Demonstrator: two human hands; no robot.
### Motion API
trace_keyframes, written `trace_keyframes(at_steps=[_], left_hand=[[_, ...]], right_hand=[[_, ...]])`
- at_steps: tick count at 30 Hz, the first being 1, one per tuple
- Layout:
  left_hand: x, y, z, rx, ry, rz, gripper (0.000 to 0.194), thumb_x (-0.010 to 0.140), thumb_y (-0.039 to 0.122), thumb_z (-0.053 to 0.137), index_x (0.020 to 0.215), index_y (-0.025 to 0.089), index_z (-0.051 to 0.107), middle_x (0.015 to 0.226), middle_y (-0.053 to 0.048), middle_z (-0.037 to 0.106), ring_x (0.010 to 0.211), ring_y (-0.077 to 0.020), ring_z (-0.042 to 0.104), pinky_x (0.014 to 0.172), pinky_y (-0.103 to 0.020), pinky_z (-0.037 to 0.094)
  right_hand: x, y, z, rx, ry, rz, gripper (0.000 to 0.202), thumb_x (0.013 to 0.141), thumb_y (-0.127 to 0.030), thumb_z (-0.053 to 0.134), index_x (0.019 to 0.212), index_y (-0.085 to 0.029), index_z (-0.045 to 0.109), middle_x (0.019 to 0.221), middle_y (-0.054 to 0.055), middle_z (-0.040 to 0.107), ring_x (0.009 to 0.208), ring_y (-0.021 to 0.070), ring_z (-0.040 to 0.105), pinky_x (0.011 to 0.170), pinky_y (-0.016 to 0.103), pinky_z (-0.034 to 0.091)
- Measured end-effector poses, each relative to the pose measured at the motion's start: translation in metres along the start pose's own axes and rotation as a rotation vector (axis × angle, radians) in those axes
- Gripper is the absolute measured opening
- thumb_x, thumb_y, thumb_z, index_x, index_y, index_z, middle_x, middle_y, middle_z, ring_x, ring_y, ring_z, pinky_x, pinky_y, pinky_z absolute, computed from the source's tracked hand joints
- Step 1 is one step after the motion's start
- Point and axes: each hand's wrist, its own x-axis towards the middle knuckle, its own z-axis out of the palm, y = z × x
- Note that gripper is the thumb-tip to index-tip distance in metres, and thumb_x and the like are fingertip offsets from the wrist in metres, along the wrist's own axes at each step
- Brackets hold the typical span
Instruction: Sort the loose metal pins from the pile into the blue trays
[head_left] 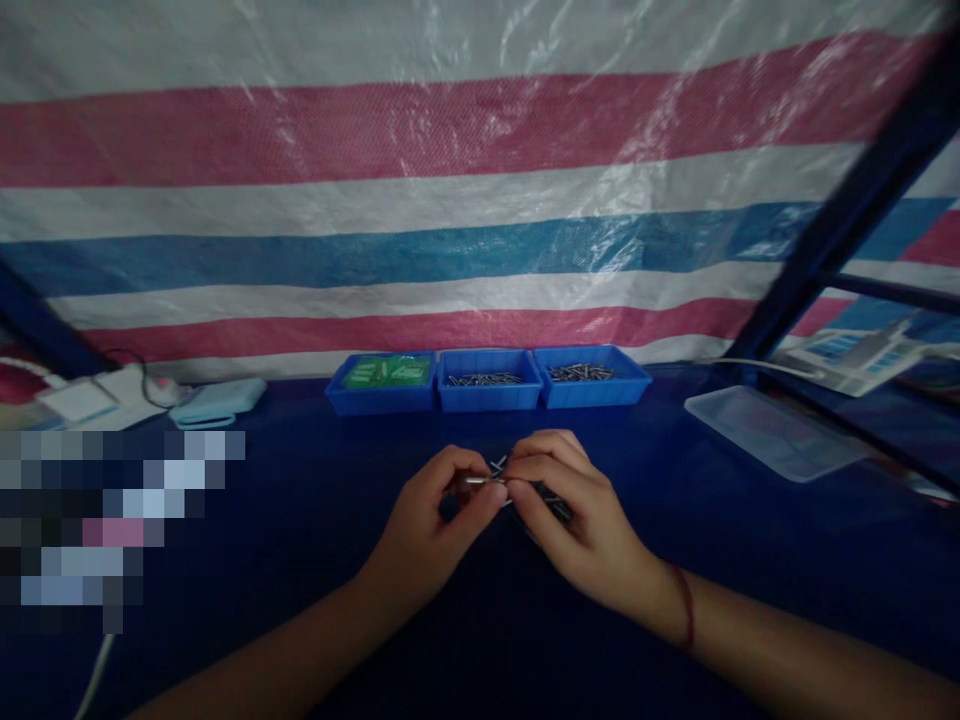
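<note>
My left hand [442, 510] pinches a thin silvery metal pin [474, 481] between thumb and fingers, and the pin lies roughly level. Its fingertips meet those of my right hand [581, 510], whose thumb and forefinger are also pinched together. What the right fingertips hold is hidden between them. Beneath and behind the hands lies a small heap of similar metal pins [553, 500], partly covered by the right fingers. Beyond the hands stand three blue bins in a row: a left bin [381, 402] with green packets [386, 371], a middle bin [491, 400] and a right bin [596, 393], both with loose metal pins.
A clear plastic lid [776, 432] lies on the dark blue table [630, 660] at the right. To the left are a light blue case [219, 402] and a white power strip [105, 395] with cables. A striped plastic sheet [465, 240] hangs behind, between dark frame posts.
</note>
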Motion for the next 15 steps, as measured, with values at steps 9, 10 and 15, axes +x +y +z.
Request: trace_keyframes(at_steps=[9,10,15], left_hand=[[0.002,-0.007,0.006,-0.032,-0.047,-0.079,0.015,0.087,0.030,0.048,0.097,0.020,0.052,0.080,0.000,0.057,0.071,-0.0141,0.055,0.066,-0.027,0.044],[0.003,-0.007,0.006,-0.019,-0.040,-0.075,0.014,0.087,0.030,0.048,0.096,0.020,0.053,0.081,0.000,0.057,0.071,-0.0143,0.055,0.067,-0.028,0.044],[0.019,-0.008,0.005,0.151,0.043,0.012,0.012,0.087,0.024,0.047,0.095,0.018,0.055,0.083,-0.002,0.060,0.075,-0.0147,0.055,0.070,-0.029,0.043]], right_hand=[[0.051,0.103,-0.056,-0.791,0.230,0.040,0.020,0.086,-0.030,0.049,0.091,-0.017,0.063,0.092,0.011,0.061,0.087,0.0265,0.050,0.076,0.042,0.039],[0.053,0.115,-0.060,-0.837,0.215,0.033,0.023,0.085,-0.032,0.050,0.095,-0.017,0.063,0.095,0.012,0.061,0.089,0.0277,0.050,0.076,0.042,0.039],[0.045,0.143,-0.072,-0.824,0.238,0.002,0.028,0.087,-0.032,0.045,0.105,-0.016,0.058,0.098,0.012,0.062,0.091,0.0275,0.051,0.078,0.043,0.039]])
